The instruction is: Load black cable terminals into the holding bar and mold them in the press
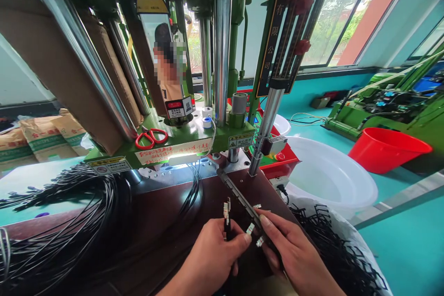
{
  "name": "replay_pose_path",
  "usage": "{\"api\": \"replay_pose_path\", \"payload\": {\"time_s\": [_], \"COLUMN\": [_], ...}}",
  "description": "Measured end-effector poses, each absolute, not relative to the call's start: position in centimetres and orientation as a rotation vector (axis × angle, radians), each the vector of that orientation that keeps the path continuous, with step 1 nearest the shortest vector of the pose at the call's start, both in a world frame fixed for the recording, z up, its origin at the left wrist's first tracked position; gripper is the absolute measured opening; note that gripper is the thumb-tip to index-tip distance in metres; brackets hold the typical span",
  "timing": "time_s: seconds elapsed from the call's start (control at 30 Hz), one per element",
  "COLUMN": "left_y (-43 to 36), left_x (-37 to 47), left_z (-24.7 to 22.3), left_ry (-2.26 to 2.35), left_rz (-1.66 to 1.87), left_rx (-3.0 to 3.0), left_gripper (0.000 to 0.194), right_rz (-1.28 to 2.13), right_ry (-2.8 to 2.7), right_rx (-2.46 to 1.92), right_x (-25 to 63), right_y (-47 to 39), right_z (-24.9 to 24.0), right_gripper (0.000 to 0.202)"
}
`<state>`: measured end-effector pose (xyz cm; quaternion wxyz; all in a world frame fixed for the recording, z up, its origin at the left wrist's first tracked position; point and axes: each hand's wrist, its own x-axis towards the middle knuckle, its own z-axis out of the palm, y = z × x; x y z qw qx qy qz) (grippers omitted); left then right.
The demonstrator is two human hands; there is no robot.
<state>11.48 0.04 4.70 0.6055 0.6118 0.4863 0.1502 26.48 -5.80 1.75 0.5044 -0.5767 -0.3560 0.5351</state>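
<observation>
My left hand point(215, 252) is closed around black cables with metal plug ends point(226, 212) that stick up past the fingers. One silvery plug point(250, 229) shows at its thumb tip. My right hand point(293, 245) grips the near end of a long, narrow dark metal bar point(239, 197), thumb on top. The bar slants away over the brown tabletop point(156, 212) to the press base. Another small plug point(260, 241) sits beside the bar near the right fingers. The lower cable runs are hidden behind my hands.
A green press point(194, 136) with steel columns stands ahead, red-handled scissors point(151, 138) on its ledge. Black cable bundles point(111, 194) lie left; more black cable pieces point(333, 236) fill a bag at right. Beyond are a white tub point(333, 185) and red bucket point(385, 150).
</observation>
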Motion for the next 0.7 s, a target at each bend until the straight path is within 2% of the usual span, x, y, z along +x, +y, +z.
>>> {"api": "replay_pose_path", "payload": {"time_s": [0.33,0.7], "left_y": [0.1,0.2], "left_x": [11.2,11.3], "left_z": [4.9,3.3], "left_ry": [1.074,1.081], "left_rz": [0.336,0.392], "left_rx": [1.396,1.393], "left_gripper": [0.023,0.027], "right_rz": [1.276,1.252], "right_ry": [-0.852,-1.011], "right_rx": [-1.380,-1.403], "right_x": [26.2,26.1], "right_y": [-5.9,-5.7], "right_z": [2.1,2.5], "right_gripper": [0.055,0.056]}}
